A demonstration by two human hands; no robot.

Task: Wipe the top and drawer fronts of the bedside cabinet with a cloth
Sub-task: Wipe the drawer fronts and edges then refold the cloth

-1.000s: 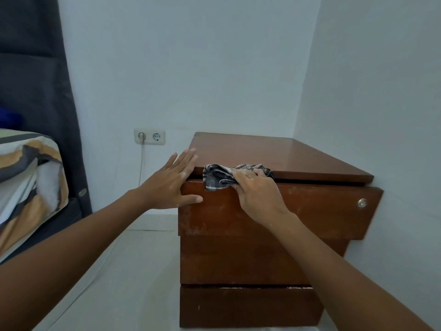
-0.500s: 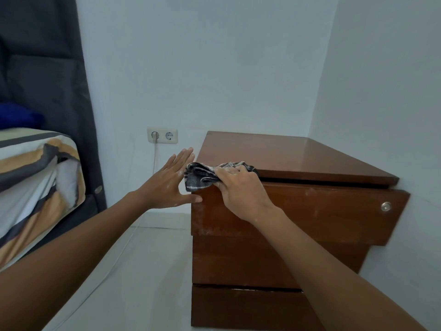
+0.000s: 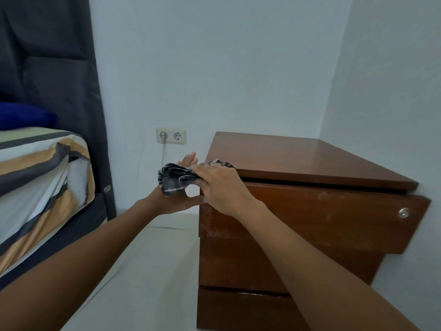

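Observation:
The brown wooden bedside cabinet (image 3: 310, 161) stands in the room's corner, with three drawer fronts; the top drawer (image 3: 334, 216) juts out slightly and has a round metal knob (image 3: 403, 212). My right hand (image 3: 222, 187) grips a dark grey checked cloth (image 3: 176, 179) at the cabinet's front left corner, the cloth hanging off past the edge. My left hand (image 3: 176, 201) is flat and open just left of that corner, beneath and behind the cloth, which hides part of it.
A bed (image 3: 40, 182) with striped bedding and a dark headboard (image 3: 55, 75) stands at the left. A double wall socket (image 3: 170, 135) with a white cable plugged in sits between bed and cabinet. White walls close in behind and to the right. Pale floor (image 3: 148, 271) lies below.
My right hand has slid the cloth leftward along the top drawer's upper edge, past the cabinet's left corner. My left hand has moved off the drawer front to just beside the corner.

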